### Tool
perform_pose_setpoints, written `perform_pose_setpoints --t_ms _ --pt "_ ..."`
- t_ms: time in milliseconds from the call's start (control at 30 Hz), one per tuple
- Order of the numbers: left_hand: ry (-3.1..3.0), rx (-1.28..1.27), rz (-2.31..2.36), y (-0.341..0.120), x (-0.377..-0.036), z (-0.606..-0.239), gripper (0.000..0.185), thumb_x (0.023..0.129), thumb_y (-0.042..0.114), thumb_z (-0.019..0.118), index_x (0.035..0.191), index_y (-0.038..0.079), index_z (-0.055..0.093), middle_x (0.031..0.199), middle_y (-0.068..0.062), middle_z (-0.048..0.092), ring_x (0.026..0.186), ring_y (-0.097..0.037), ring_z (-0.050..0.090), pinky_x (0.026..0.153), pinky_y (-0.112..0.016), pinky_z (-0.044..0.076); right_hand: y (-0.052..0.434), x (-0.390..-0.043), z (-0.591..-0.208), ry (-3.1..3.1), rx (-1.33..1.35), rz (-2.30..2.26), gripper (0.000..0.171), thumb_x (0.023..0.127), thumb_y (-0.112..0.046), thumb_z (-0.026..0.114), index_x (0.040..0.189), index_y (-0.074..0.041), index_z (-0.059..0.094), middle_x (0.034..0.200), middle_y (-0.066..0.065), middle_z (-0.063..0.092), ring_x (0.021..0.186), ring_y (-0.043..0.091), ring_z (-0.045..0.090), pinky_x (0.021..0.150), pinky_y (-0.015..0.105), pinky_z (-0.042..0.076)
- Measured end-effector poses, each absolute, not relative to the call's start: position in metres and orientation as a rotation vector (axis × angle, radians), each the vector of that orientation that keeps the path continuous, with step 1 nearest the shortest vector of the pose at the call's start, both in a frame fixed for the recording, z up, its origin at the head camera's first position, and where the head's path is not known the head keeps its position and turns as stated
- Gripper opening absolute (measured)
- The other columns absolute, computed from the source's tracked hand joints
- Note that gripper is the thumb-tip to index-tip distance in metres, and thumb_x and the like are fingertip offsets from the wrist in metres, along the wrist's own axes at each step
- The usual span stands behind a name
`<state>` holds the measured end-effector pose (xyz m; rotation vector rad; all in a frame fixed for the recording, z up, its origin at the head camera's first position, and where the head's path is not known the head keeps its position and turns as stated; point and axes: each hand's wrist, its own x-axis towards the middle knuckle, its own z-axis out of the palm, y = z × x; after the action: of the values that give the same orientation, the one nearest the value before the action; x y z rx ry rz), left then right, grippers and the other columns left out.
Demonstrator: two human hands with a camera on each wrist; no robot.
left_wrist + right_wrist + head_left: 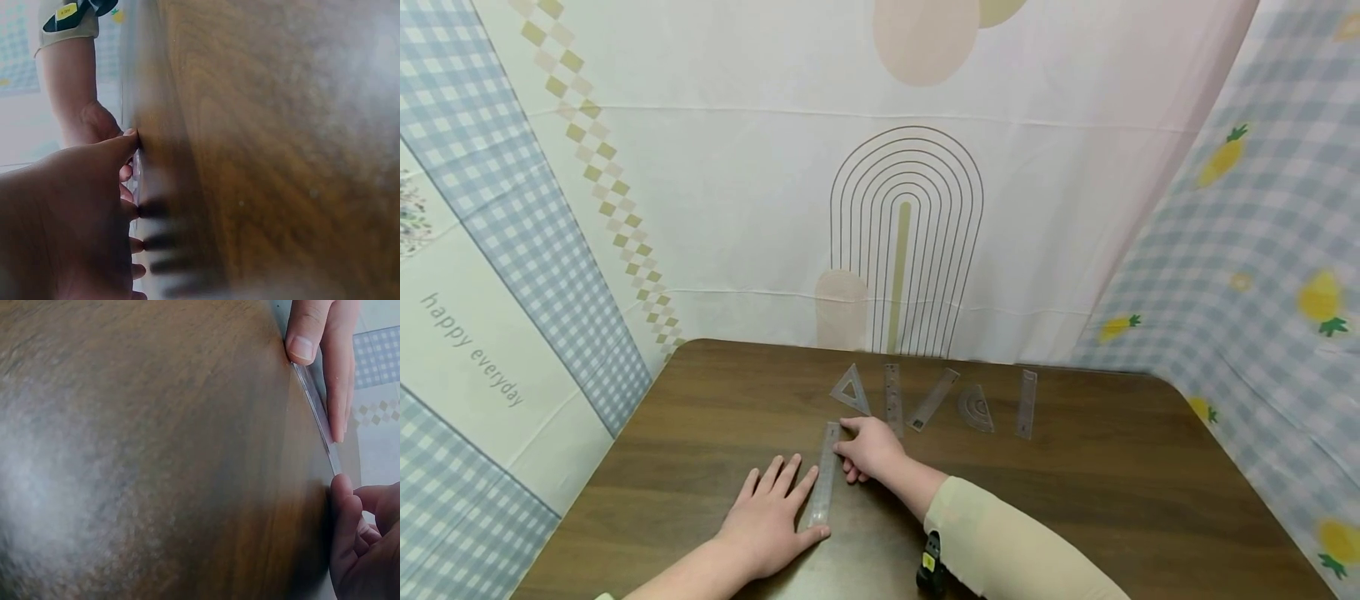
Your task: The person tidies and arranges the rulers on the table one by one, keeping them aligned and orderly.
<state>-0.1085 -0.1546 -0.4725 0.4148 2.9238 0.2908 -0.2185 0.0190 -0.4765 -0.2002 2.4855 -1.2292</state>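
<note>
A clear straight ruler [826,477] lies slantwise on the brown table, between my two hands. My left hand [766,523] is flat on the table to its left, fingers spread, with the thumb at the ruler's near end and the index fingertip beside its left edge. At the far end, my right hand [874,450] pinches the ruler by its right side, the other fingers curled under the palm. Seen edge-on in the right wrist view, the ruler [317,412] runs between both hands. In the left wrist view the left hand [75,212] hides most of it.
Along the table's back lie a clear set square [837,393], a ruler with round holes [892,392], a tilted ruler [934,400], a protractor [976,408] and another ruler [1027,404]. Patterned cloths hang behind and at both sides of the table [1112,475].
</note>
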Motion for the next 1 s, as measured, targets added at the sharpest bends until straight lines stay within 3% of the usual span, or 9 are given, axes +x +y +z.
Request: perform_pose_setpoints --t_ms 533,767,1000 --pt "2.94 0.422 0.341 -0.156 -0.109 -0.472 0.086 0.087 0.074 0.051 0.152 0.017 0.044 0.159 -0.016 0.031 0.146 -0.042 0.023 0.114 -0.064 0.016 0.017 -0.215 -0.476 2.59 -0.232 -1.086 0.056 0.096 -0.023 0.067 0.149 -0.018 0.048 0.053 0.004 0.062 0.037 0.014 0.056 0.038 0.029 0.048" --pt "2.996 0.443 0.361 -0.158 -0.11 -0.481 0.091 0.087 0.078 0.046 0.151 0.014 0.045 0.157 -0.017 0.034 0.145 -0.043 0.025 0.113 -0.064 0.017 0.02 -0.212 -0.474 2.568 -0.234 -1.166 0.059 0.096 -0.02 0.066 0.151 -0.016 0.044 0.055 0.005 0.062 0.039 0.014 0.056 0.039 0.029 0.049" --pt "2.991 0.42 0.373 -0.156 -0.11 -0.468 0.082 0.09 0.069 0.053 0.151 0.015 0.044 0.156 -0.017 0.035 0.145 -0.043 0.025 0.113 -0.063 0.019 0.023 -0.207 -0.473 2.546 -0.259 -1.29 0.058 0.098 -0.02 0.064 0.151 -0.015 0.043 0.063 0.002 0.064 0.043 0.016 0.057 0.041 0.03 0.049"
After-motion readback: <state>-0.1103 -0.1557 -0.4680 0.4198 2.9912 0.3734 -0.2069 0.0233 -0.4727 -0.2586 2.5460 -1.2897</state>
